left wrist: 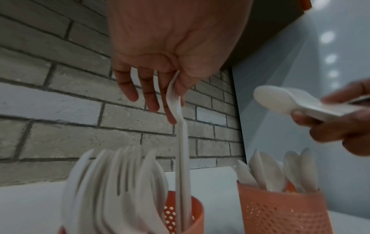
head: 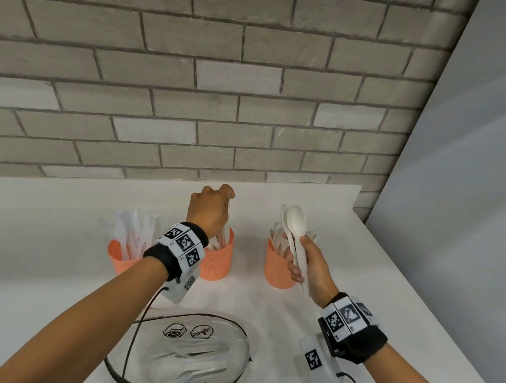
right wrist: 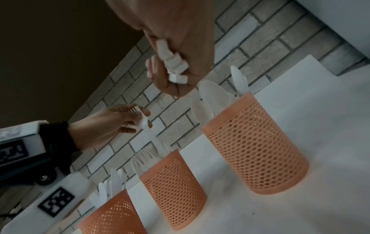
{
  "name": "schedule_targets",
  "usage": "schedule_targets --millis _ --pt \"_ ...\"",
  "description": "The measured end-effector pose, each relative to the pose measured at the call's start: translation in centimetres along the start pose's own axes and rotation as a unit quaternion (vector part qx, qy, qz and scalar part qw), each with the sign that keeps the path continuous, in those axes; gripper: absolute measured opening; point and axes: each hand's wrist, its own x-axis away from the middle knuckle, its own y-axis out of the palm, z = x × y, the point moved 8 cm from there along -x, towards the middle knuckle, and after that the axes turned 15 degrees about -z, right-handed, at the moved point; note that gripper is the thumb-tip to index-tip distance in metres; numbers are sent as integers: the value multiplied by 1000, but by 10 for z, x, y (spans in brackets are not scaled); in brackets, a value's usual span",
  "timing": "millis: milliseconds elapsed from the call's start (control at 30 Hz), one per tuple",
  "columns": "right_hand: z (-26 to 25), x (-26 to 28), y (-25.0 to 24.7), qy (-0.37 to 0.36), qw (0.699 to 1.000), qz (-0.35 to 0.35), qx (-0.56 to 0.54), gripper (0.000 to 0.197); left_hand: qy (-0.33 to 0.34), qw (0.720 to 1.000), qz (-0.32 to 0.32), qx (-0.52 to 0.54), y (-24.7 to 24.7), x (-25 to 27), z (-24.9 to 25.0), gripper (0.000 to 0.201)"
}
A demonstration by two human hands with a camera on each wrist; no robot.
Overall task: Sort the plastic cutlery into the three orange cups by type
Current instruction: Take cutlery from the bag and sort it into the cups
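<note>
**Fork going into the middle cup, spoons waiting**

Your left hand [head: 212, 211] pinches a white plastic fork [left wrist: 181, 142] by its tined end, thumb against fingertips, the other fingers hanging loose. The handle points straight down and its lower end is already inside the middle orange cup [head: 216, 258], among the forks standing there. Your right hand [head: 306, 262] is wrapped around the handles of a small bunch of spoons [head: 296, 220], bowls up, held just above and in front of the right orange cup [head: 278, 270], which already holds spoons. The left orange cup [head: 120, 257] carries the knives. The two hands are well apart, each over its own cup.

You appear to be at the drop-in step for the fork. The next move likely calls only for opening the pinch so the fork slides down. After that, the spoons need turning handle-down and lowering into the right cup; held as a bunch, they could splay or catch on the rim.

On the white surface [head: 62, 283] close to you lies a clear plastic bag [head: 188, 356]; whether cutlery remains in it is hard to tell.
</note>
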Motion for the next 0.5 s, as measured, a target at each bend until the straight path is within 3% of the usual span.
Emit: schedule_targets --millis 100,233,367,500 --pt "-2 -1 -10 0 1000 6 22 34 2 999 -20 -27 7 -3 2 33" --pt "-10 -2 -18 -10 997 12 72 36 -53 991 -94 -81 30 -5 -13 36" --pt "-19 -6 -20 -23 997 5 76 34 -83 958 -208 -177 62 1 -27 72" --pt "-22 -11 -23 -13 996 14 84 32 -84 964 -191 -165 62 2 -23 63"
